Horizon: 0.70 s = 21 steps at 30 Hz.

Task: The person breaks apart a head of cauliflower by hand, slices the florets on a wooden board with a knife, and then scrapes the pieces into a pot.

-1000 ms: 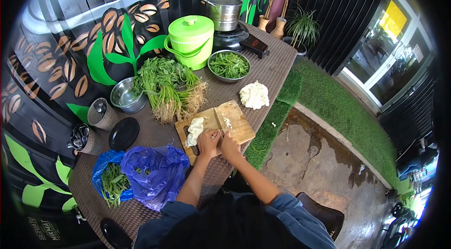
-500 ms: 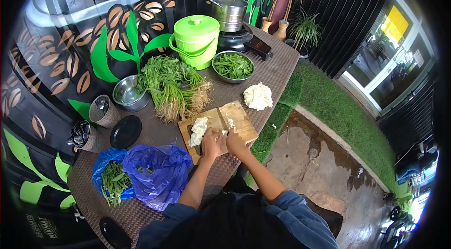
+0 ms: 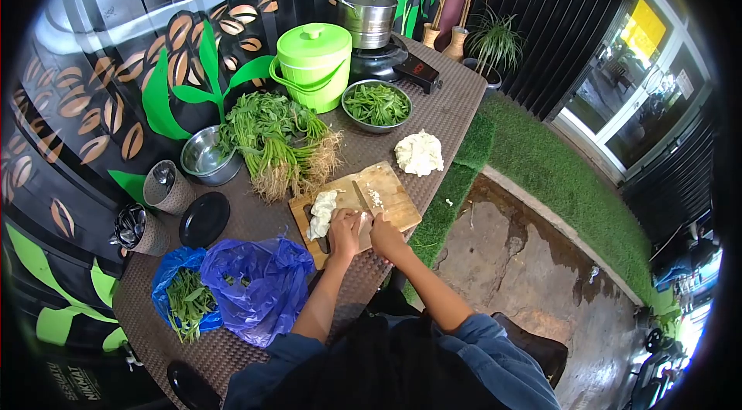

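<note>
On the wooden cutting board my right hand is closed round the handle of a knife, its blade pointing away from me across the board. My left hand is just left of it, its fingers bent together over a small pale piece at the blade; the piece is mostly hidden. Small white chopped bits lie right of the blade. A crumpled whitish lump rests on the board's left part, beside my left hand. Beyond the board's right corner sits a larger cream-coloured heap.
Rooted greens lie behind the board, near a metal bowl, a green bucket and a bowl of cut leaves. A pot stands on a stove. Purple bag and black plate are at left.
The view has shifted slightly. My right hand has moved a little down relative to the board, and more of the knife blade shows. My left hand stays beside it.
</note>
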### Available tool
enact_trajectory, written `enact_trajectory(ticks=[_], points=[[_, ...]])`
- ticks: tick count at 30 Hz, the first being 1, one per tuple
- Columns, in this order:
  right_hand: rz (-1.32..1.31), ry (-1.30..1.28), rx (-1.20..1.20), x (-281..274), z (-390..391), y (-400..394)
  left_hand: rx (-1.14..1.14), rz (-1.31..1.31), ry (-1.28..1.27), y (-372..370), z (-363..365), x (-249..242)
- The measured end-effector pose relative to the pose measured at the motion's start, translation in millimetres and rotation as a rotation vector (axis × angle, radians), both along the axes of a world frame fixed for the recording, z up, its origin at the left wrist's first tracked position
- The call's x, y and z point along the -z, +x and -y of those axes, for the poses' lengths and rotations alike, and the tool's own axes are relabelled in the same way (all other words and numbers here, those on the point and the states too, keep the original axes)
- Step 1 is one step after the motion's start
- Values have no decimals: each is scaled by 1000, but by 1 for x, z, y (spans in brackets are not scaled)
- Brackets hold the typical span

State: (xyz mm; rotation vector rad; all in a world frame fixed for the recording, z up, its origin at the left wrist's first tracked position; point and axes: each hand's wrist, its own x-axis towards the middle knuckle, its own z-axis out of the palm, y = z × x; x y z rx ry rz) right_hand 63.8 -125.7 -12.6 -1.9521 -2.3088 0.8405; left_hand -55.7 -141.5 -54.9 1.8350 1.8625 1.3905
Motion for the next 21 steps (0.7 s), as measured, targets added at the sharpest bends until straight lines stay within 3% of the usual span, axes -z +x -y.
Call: enact_trajectory(ticks=[7,9,15,21], points=[[-16,115,68,8,13,-10,-4,10,-3,-1,-1,0],[25,203,-13,7,7,-6,-4,49,10,-1,-1,2],[-25,104,74,4,24,-12,-7,29,0,-2,-1,2],[-12,175,6,8,5,-8,-9,54,24,-2,0,2]])
